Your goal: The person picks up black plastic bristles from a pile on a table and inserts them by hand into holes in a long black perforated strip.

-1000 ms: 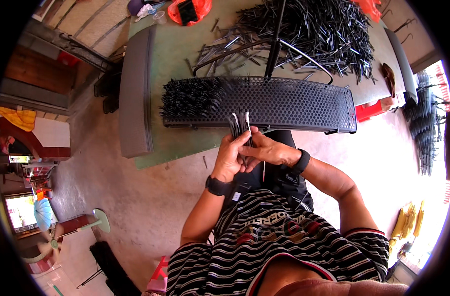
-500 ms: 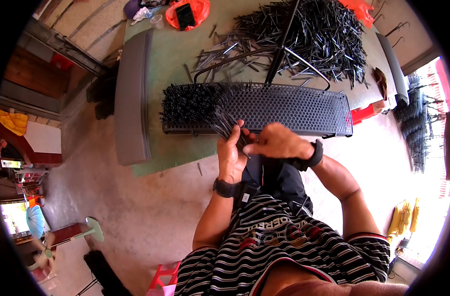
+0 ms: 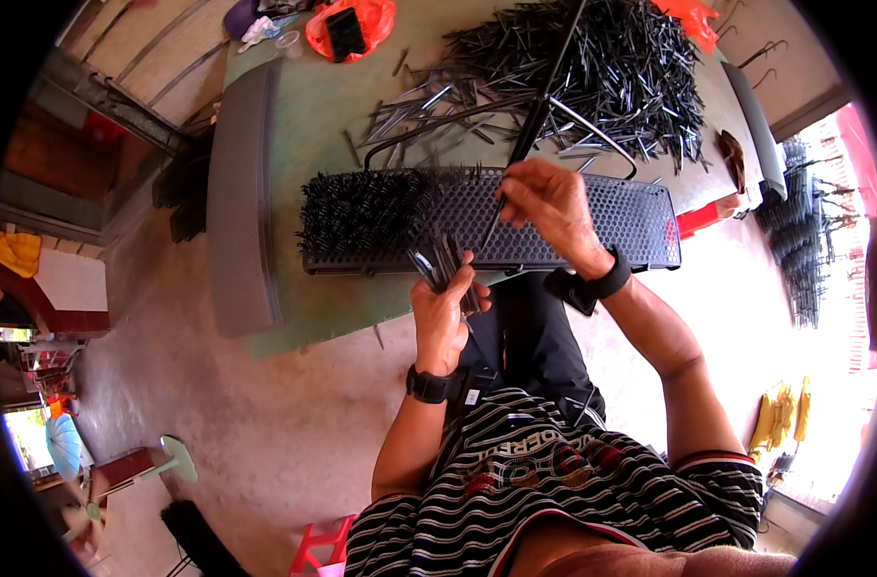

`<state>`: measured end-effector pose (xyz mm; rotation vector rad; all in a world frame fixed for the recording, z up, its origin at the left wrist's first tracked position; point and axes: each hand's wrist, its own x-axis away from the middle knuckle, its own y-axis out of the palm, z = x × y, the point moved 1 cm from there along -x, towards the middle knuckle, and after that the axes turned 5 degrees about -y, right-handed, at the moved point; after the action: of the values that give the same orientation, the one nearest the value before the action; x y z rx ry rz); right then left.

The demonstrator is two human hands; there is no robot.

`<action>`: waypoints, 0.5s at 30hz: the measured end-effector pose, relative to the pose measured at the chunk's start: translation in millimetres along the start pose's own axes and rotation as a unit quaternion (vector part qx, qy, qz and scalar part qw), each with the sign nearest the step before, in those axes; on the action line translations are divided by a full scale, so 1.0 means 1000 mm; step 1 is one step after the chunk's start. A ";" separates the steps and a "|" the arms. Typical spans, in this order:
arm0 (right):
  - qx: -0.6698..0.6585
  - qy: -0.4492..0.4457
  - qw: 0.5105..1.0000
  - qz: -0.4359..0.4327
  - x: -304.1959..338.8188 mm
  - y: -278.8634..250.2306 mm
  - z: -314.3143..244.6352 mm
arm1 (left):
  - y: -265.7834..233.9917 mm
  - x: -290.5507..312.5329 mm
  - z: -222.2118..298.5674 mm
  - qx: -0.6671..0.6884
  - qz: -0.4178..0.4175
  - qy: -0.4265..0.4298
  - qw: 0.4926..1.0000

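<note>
A long black perforated panel (image 3: 602, 223) lies across the near edge of the table, its left part packed with dark, bristly upright tufts (image 3: 357, 213). My left hand (image 3: 440, 327) is closed around a bundle of thin black strips (image 3: 442, 262), just in front of the panel's near edge. Over the bare holes right of the tufts, my right hand (image 3: 556, 210) pinches a single black strip (image 3: 492, 223) that slants down toward the panel. Whether its lower tip sits in a hole, I cannot tell.
Loose black strips (image 3: 612, 87) form a big heap on the green table (image 3: 313, 125). A black metal frame (image 3: 533, 125) rises behind the panel. Grey perforated sheets (image 3: 241, 207) are stacked at left; a phone (image 3: 346, 33) rests on a red bag. A red stool (image 3: 323, 543) stands below.
My right hand has moved away from the bundle, up and to the right over the panel, with one strip drawn out. My left hand keeps the bundle, now more upright.
</note>
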<state>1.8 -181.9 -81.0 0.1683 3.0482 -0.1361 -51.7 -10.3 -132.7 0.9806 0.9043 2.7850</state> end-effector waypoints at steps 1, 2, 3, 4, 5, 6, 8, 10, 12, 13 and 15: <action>0.042 -0.049 0.997 0.034 -0.005 -0.003 -0.007 | -0.001 -0.001 0.000 -0.002 -0.003 0.012 1.000; 0.084 -0.097 0.989 0.068 -0.010 -0.005 -0.011 | -0.002 -0.001 0.000 -0.005 -0.006 0.023 1.000; 0.114 -0.142 0.981 0.072 -0.014 -0.007 -0.014 | -0.001 -0.001 0.000 0.007 0.001 0.019 1.000; 0.130 -0.162 0.976 0.066 -0.019 -0.009 -0.010 | 0.000 0.000 0.000 0.011 0.002 0.014 1.000; 0.145 -0.183 0.970 0.060 -0.025 -0.010 -0.005 | 0.002 -0.001 0.001 0.014 0.001 0.010 1.000; 0.160 -0.204 0.964 0.054 -0.029 -0.012 0.001 | 0.002 -0.002 0.001 0.017 0.002 0.005 1.000; 0.182 -0.212 0.959 0.035 -0.036 -0.013 0.008 | 0.001 -0.003 -0.001 0.017 0.005 -0.001 1.000; 0.204 -0.226 0.952 0.022 -0.039 -0.011 0.012 | 0.001 -0.005 -0.002 0.018 0.009 -0.004 1.000; 0.205 -0.225 0.953 0.015 -0.043 -0.008 0.018 | 0.001 -0.005 -0.003 0.021 0.015 -0.004 1.000; 0.212 -0.221 0.952 0.009 -0.044 -0.008 0.020 | 0.001 -0.005 -0.003 0.023 0.017 -0.005 1.000; 0.240 -0.227 0.944 -0.007 -0.046 -0.007 0.024 | 0.001 -0.006 -0.004 0.027 0.022 -0.004 0.999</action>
<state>48.5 -195.6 -99.6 0.1237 2.5023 -0.7987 -48.9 -14.7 -137.6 1.0295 0.9731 2.8047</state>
